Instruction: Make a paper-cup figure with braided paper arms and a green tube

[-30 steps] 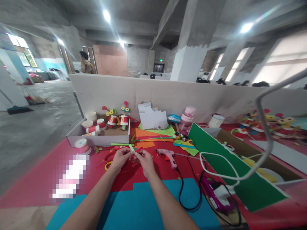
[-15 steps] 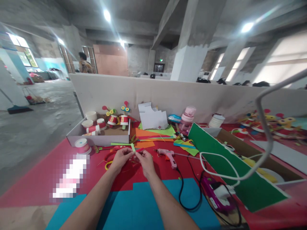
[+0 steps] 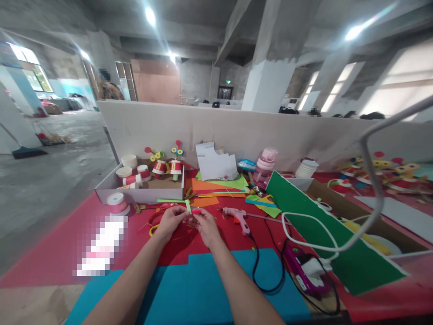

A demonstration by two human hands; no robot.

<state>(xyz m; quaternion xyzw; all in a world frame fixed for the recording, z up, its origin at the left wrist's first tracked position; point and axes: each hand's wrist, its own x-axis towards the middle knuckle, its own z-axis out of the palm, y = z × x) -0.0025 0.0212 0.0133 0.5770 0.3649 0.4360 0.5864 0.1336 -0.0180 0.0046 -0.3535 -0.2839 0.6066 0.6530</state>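
My left hand [image 3: 172, 221] is closed in a pinch on a narrow light-green paper strip [image 3: 188, 206], whose upper end stands up between the two hands. Close beside it, my right hand [image 3: 204, 223] is also closed, with a small red strip [image 3: 196, 211] at its thumb and fingertips. The lower end of the green strip is hidden by the fingers. Yellow-and-red-handled scissors [image 3: 153, 229] lie by my left wrist, partly covered. A pink hot glue gun [image 3: 237, 217] rests on the table to the right of my right hand.
Blue sheets [image 3: 189, 293] lie under my forearms. A cardboard box [image 3: 158, 196] with paper cups and cup figures stands at back left. A green-sided box [image 3: 324, 230], a purple power strip [image 3: 304, 271] and looping cables occupy the right. Coloured paper scraps [image 3: 216, 186] lie behind my hands.
Both hands stay close together in nearly the same place. My right fingers have shifted slightly, and more of the red strip shows at their tips. The green strip remains upright.
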